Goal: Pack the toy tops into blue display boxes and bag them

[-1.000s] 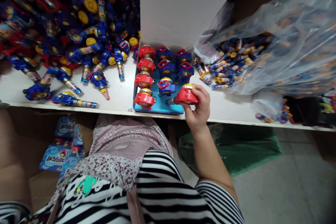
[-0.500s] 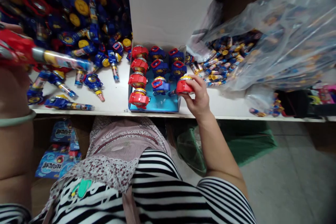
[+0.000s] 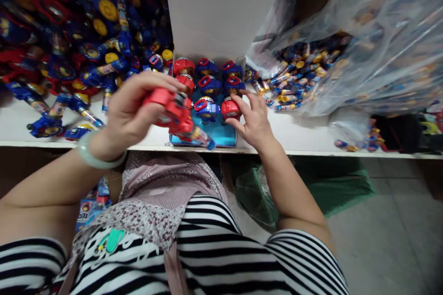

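A blue-floored display box (image 3: 224, 136) stands at the table's front edge, with red and blue toys standing in three columns. My left hand (image 3: 133, 110) grips a red toy (image 3: 169, 110) with a clear candy tube pointing right, held over the box's left column and partly hiding it. At the right column, my right hand (image 3: 254, 117) has its thumb and fingers around another red toy (image 3: 230, 109), which stands in the box just right of a blue toy (image 3: 206, 108).
A large pile of red and blue toys (image 3: 62, 64) covers the left side. Small candy tubes (image 3: 294, 73) spill from a clear plastic bag (image 3: 391, 50) at the right. A white panel (image 3: 224, 9) rises behind the box. Printed packs (image 3: 90, 212) lie below the table.
My left hand has come in from the far left with its red toy, over the box. My right hand has moved slightly left, and its red toy now stands in the right column.
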Action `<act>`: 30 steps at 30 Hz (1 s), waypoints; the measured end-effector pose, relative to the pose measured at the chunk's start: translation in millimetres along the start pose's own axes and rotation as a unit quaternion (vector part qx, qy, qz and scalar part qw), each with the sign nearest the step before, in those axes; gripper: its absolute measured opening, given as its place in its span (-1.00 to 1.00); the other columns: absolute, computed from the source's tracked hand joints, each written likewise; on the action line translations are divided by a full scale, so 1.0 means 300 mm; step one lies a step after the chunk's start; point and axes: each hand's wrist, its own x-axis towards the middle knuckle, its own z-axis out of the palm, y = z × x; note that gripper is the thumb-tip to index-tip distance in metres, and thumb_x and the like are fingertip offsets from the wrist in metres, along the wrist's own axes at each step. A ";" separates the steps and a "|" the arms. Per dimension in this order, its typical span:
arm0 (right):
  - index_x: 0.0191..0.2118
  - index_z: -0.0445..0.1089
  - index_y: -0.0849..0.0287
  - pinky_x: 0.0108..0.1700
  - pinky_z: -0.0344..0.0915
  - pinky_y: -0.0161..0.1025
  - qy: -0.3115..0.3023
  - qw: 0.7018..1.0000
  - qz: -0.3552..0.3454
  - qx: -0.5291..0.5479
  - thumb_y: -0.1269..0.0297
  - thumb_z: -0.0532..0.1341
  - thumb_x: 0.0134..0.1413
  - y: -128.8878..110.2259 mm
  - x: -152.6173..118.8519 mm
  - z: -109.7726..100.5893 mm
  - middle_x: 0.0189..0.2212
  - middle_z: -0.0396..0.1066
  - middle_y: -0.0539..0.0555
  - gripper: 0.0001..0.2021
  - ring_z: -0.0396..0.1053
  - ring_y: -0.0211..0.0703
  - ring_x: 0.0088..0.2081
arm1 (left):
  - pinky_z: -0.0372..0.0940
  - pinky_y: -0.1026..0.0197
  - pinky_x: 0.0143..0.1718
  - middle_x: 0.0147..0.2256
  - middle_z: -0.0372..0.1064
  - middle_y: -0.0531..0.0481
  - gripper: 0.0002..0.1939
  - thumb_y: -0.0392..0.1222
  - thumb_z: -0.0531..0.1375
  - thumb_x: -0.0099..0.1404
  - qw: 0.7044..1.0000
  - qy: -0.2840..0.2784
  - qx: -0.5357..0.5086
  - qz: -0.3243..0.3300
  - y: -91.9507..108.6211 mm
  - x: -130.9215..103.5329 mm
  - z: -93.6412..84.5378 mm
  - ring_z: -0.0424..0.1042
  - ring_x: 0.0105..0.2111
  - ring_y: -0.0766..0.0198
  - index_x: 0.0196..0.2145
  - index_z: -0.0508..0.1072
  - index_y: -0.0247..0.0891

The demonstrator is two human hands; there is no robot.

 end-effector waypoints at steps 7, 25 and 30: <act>0.44 -0.13 -0.06 0.06 0.48 -0.08 -0.062 0.979 0.013 0.192 -0.02 0.26 0.18 -0.253 -0.003 -0.026 0.21 0.33 0.11 -0.17 0.45 -0.01 0.07 | 0.37 -0.06 0.06 -0.10 0.32 -0.13 -0.58 0.23 0.06 0.41 0.992 -0.111 0.050 0.031 -0.001 0.042 0.189 0.38 -0.02 0.09 -0.06 0.42 -0.14; 0.24 -0.09 -0.14 -0.23 0.56 -0.15 0.155 0.963 0.063 0.213 0.18 0.33 0.12 -0.023 -0.259 0.156 0.07 0.15 0.16 -0.30 0.50 -0.14 -0.19 | 0.41 0.15 -0.29 -0.27 0.46 0.05 -0.57 0.18 0.22 0.32 0.971 0.165 0.066 -0.162 -0.319 -0.071 -0.164 0.47 -0.34 0.36 -0.15 0.47 -0.28; 0.25 -0.11 -0.18 -0.21 0.54 -0.12 0.164 0.963 0.057 0.206 0.19 0.32 0.13 -0.033 -0.274 0.136 0.09 0.14 0.15 -0.30 0.50 -0.11 -0.16 | 0.29 0.18 -0.38 -0.38 0.38 0.01 -0.43 0.34 0.11 0.28 0.933 0.014 0.277 -0.228 -0.357 -0.217 -0.255 0.36 -0.42 0.32 -0.28 0.48 -0.30</act>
